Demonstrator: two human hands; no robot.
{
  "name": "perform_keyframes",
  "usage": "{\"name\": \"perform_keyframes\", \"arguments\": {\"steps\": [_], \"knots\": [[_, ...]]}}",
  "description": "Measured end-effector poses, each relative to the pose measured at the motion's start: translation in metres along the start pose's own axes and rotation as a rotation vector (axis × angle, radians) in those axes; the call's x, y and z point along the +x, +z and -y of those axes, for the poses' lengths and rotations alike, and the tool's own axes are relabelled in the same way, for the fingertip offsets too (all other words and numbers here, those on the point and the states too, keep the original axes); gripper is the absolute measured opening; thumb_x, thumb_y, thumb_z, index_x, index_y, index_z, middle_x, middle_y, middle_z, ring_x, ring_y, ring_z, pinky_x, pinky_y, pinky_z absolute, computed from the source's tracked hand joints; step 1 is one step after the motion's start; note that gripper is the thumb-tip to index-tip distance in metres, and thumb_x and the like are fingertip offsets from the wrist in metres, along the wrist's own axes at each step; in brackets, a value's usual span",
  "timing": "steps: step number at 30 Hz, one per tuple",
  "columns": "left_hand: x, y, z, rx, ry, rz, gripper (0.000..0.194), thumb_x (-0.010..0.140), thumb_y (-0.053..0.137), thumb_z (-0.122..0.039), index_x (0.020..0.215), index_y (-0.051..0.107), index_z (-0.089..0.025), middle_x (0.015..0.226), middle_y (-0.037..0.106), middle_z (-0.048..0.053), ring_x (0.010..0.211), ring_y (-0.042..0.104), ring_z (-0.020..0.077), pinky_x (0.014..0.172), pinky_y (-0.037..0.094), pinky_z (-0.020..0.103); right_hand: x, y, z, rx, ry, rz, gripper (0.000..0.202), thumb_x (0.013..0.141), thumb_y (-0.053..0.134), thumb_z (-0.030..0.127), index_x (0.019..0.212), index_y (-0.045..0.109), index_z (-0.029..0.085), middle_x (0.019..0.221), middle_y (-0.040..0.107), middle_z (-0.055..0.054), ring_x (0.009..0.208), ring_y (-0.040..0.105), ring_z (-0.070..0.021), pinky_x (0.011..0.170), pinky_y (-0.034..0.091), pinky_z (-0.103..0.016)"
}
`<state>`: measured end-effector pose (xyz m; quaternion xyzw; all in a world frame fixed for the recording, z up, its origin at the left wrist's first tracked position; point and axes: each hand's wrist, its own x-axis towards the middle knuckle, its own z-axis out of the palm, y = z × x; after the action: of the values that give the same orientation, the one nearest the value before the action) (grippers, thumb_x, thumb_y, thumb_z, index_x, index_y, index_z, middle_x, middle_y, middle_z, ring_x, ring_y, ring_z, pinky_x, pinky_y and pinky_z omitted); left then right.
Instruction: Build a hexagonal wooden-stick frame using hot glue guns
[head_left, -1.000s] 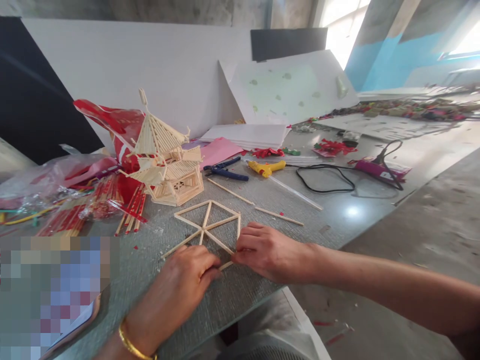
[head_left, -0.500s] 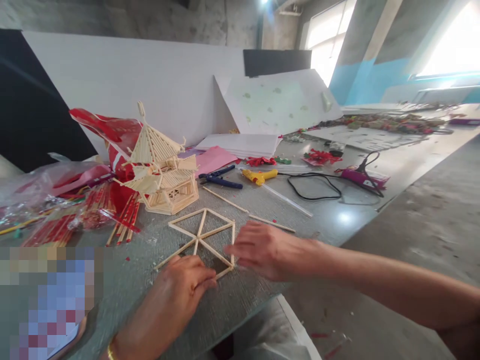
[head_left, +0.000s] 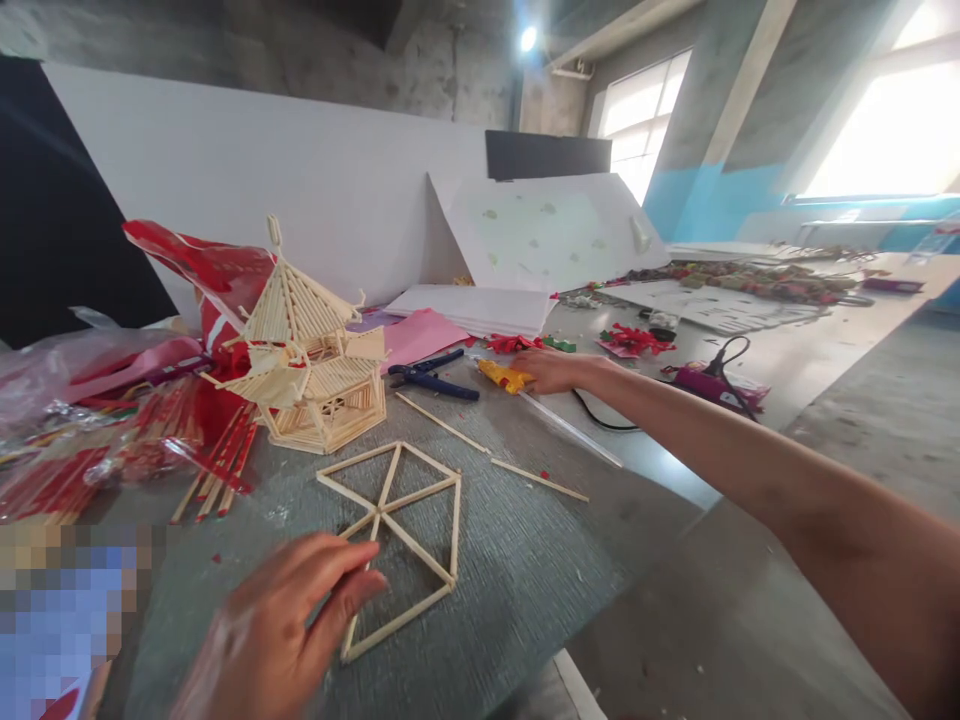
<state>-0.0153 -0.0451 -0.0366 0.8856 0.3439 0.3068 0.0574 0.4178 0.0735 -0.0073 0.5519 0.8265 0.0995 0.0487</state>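
On the table lies a flat six-sided frame of wooden sticks [head_left: 416, 545], its spokes meeting at the centre. My left hand [head_left: 292, 610] hovers over its near left side, thumb and forefinger apart with nothing seen between them; it hides part of the frame. Farther off, my right hand [head_left: 551, 370] is closed around the handle of a yellow hot glue gun [head_left: 501, 376], which still rests on the table. A clear glue stick [head_left: 574, 432] extends from beneath the gun's front. Two loose sticks [head_left: 540, 480] lie between gun and frame.
A stick-built pavilion model [head_left: 319, 385] stands behind the frame. Blue-handled pliers [head_left: 435, 380] lie beside it. Red-tipped sticks [head_left: 225, 465] and plastic bags [head_left: 75, 370] occupy the left. White boards [head_left: 300, 160] lean at the back. The table edge runs along the right.
My right hand has left the stick frame, reached forward and closed on the glue gun. The left hand has lifted slightly off the frame, its fingers parting. The view has shifted a little.
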Motion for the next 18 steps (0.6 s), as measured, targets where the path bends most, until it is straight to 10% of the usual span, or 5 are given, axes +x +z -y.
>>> {"name": "perform_keyframes", "arguments": {"steps": [10, 18], "knots": [[-0.007, 0.008, 0.001, -0.033, -0.102, -0.113, 0.03, 0.08, 0.053, -0.061, 0.093, 0.067, -0.038, 0.089, 0.07, -0.005, 0.079, 0.067, 0.0164, 0.072, 0.052, 0.024, -0.035, 0.011, -0.02, 0.074, -0.062, -0.045, 0.051, 0.077, 0.039, -0.002, 0.122, 0.057, 0.013, 0.121, 0.059, -0.011, 0.115, 0.049, -0.0204, 0.1, 0.034, -0.034], [0.001, 0.004, 0.006, -0.02, -0.117, -0.045, 0.027, 0.08, 0.055, -0.056, 0.095, 0.066, -0.036, 0.091, 0.071, -0.005, 0.075, 0.068, 0.0165, 0.068, 0.054, 0.023, -0.004, -0.006, -0.014, 0.151, -0.023, -0.177, 0.038, 0.073, 0.05, -0.001, 0.102, 0.069, 0.015, 0.101, 0.068, -0.007, 0.095, 0.059, -0.015, 0.086, 0.042, -0.025]]}}
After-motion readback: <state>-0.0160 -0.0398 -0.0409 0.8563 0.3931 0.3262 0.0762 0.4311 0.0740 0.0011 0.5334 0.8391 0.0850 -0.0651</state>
